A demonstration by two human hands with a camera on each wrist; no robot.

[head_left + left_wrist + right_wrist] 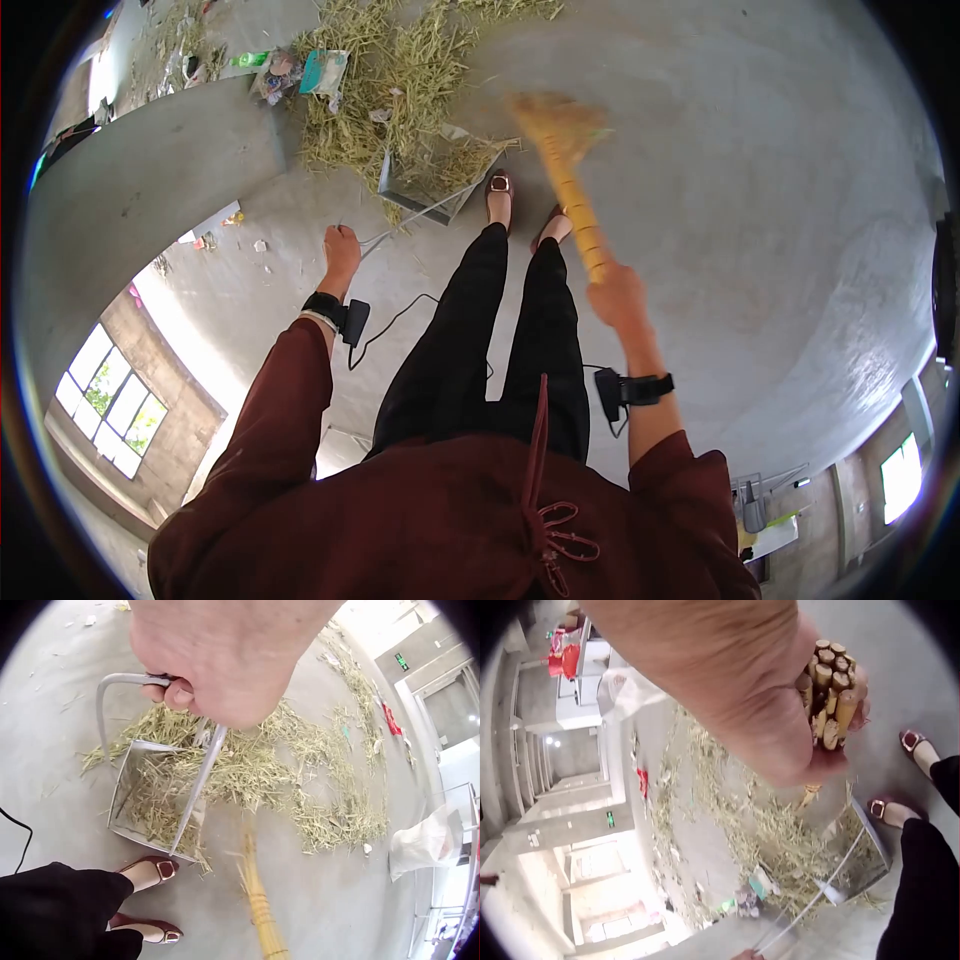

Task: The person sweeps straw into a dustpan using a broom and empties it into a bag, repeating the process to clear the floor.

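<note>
Two tools are in your hands: a stalk broom (574,200) in your right hand (618,297) and a dustpan (458,207) in your left hand (342,250). Your right fingers wrap firmly round the broom's handle, the cut stalk ends (832,686) poking out of your fist; your left fingers curl round the pan's bent metal handle (198,796).

Expect the broom to be light, stiff along its banded shaft and springy at the brush head (558,120). The rounded stalks should give decent friction, so the upper shaft, where you have it, is the sensible hold. The pan looks thin-walled and light; gripped only by its rod, it could tip, so keep your wrist level. The dry straw (415,75) should weigh little and scatter easily.

The broom slants forward from your right fist, its brush head ahead of your shoes (500,197) and right of the pan; blur hides whether it touches the floor (750,180). The pan lies ahead and to the right of your left fist, partly filled with straw, beside the main heap.
</note>
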